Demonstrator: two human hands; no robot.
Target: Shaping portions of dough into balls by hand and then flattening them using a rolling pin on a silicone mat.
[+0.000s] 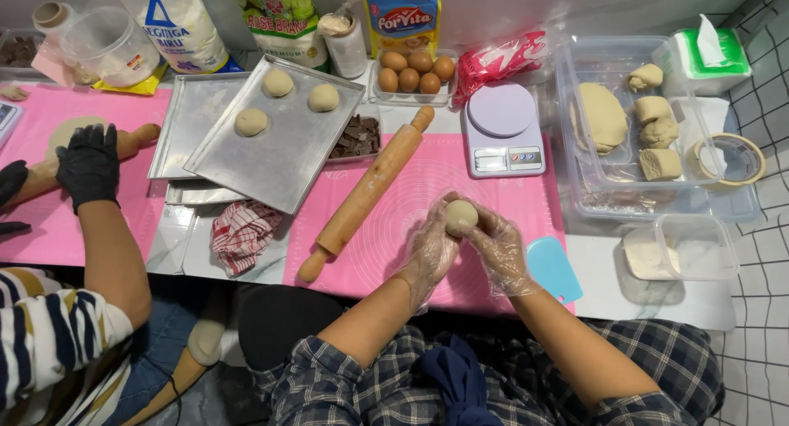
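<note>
Dough ball: a round pale dough ball (460, 216) sits cupped between both hands, above the near right part of the pink mat (394, 204).
Left hand: the left hand (429, 249), in a clear plastic glove, has its fingers curled up around the ball's left and near side, touching it.
Right hand: the right hand (500, 249), also clear-gloved, has its fingers curved round the ball's right side, pressing it against the left hand.
Rolling pin: a wooden rolling pin (367, 192) lies diagonally on the mat, just left of the hands, apart from them.
Scraper: a blue scraper (553, 269) lies at the mat's near right edge, just beside the right wrist.
Scale: a small kitchen scale (502, 128) stands far of the hands.
Tray: a metal tray (288, 150) far left holds three dough balls.
Container: a clear container (575, 89) far right holds dough pieces.
Co-worker: another person's black-gloved hand (88, 164) rests on a second rolling pin at the far left of the counter (649, 290).
</note>
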